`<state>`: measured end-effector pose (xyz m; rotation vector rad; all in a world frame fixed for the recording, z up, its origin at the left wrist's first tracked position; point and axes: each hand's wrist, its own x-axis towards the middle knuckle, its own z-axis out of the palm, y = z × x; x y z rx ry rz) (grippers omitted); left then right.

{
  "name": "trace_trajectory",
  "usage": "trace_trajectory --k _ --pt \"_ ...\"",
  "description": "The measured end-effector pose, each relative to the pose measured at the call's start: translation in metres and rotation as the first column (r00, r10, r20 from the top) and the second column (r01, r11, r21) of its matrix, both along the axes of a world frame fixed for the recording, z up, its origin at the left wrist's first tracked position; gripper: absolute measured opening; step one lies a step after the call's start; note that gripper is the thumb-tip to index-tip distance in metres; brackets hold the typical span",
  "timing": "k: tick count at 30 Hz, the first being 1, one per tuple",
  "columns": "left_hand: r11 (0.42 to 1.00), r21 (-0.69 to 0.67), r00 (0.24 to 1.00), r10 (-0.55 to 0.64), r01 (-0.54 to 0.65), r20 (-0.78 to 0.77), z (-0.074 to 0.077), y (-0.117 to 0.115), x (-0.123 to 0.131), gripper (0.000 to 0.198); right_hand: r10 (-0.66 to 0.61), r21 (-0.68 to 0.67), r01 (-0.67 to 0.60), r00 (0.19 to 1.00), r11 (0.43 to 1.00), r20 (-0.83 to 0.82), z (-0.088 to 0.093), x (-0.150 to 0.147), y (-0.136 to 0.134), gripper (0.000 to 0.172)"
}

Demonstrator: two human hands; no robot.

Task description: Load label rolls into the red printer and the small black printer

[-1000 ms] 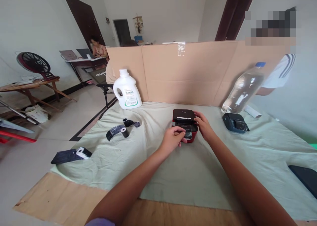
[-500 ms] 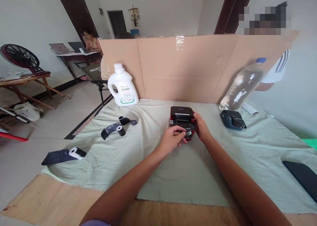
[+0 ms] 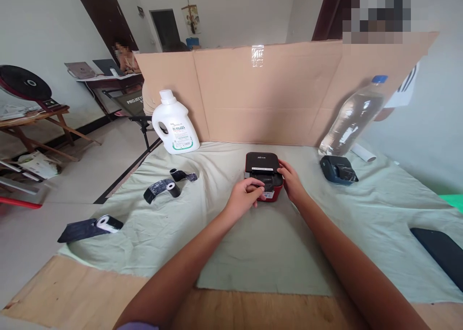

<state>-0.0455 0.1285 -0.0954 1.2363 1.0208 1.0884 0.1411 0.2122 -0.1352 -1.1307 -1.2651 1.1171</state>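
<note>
A small red and black label printer (image 3: 263,161) stands on the green cloth in front of me. A glossy black strip (image 3: 268,182) shows at its front opening. My left hand (image 3: 245,195) is at the printer's front left, with thumb and fingers pinched at the edge of that strip; the exact grip is partly hidden. On the printer's right side lies my right hand (image 3: 292,181), its fingers curled round the casing and the fingertips near the top edge of the lid.
Several black rolls, one a white-cored roll (image 3: 108,223), lie unrolled at left. Behind stand a white detergent bottle (image 3: 176,127), a cardboard screen (image 3: 267,98) and a leaning plastic bottle (image 3: 356,115). A dark blue device (image 3: 338,170) and a phone (image 3: 439,253) lie at right.
The view has shifted slightly. The printer's lid sits differently, and a pale strip shows on the casing below my left fingers. Both hands remain at the printer.
</note>
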Motion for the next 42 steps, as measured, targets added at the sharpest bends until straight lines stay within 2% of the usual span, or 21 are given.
trace_trajectory --k 4,8,10,13,16,22,27,30,35,38,42 --pt "0.998 0.047 0.995 0.054 -0.050 -0.082 -0.003 -0.002 -0.002 0.027 0.020 0.058 -0.018 0.999 0.998 -0.042 -0.002 -0.003 -0.004 0.058" --pt "0.958 0.237 0.924 0.233 -0.163 -0.305 0.001 0.001 -0.014 0.034 0.017 0.070 -0.014 0.999 0.997 -0.046 -0.006 -0.003 -0.004 0.060" --pt "0.938 0.311 0.862 0.281 -0.153 -0.421 0.003 0.005 -0.023 0.039 0.019 0.091 -0.018 1.000 0.996 -0.014 -0.009 -0.003 -0.003 0.061" --pt "0.935 0.339 0.807 0.277 -0.102 -0.522 0.001 0.011 -0.034 0.042 0.019 0.097 -0.021 0.999 0.995 0.026 -0.011 -0.003 -0.002 0.062" --pt "0.942 0.328 0.797 0.254 -0.075 -0.549 -0.004 0.016 -0.037 0.041 0.020 0.085 -0.021 1.000 0.996 0.013 -0.010 -0.004 -0.003 0.063" --pt "0.944 0.316 0.792 0.265 -0.096 -0.551 -0.013 0.021 -0.032 0.036 -0.008 0.066 0.003 0.997 0.998 0.077 -0.005 -0.006 -0.005 0.065" --pt "0.910 0.399 0.793 0.322 -0.111 -0.516 -0.020 0.021 -0.029 0.041 0.006 0.102 -0.005 1.000 0.995 -0.016 -0.014 -0.009 -0.005 0.066" --pt "0.898 0.432 0.755 0.336 -0.077 -0.564 -0.018 0.020 -0.030 0.043 0.026 0.100 -0.016 0.995 0.995 -0.100 -0.020 -0.009 -0.004 0.066" --pt "0.916 0.400 0.707 0.302 -0.029 -0.639 -0.009 0.019 -0.034 0.049 0.068 0.034 -0.062 0.959 0.998 -0.274 -0.022 -0.007 -0.001 0.058" --pt "0.932 0.362 0.687 0.274 -0.017 -0.673 -0.006 0.021 -0.035 0.044 0.046 0.019 -0.042 0.944 0.999 -0.328 -0.021 -0.007 0.001 0.050" --pt "0.938 0.344 0.645 0.292 -0.047 -0.707 -0.008 0.024 -0.034 0.033 -0.012 0.004 0.014 0.946 1.000 -0.325 -0.018 -0.010 0.002 0.052"
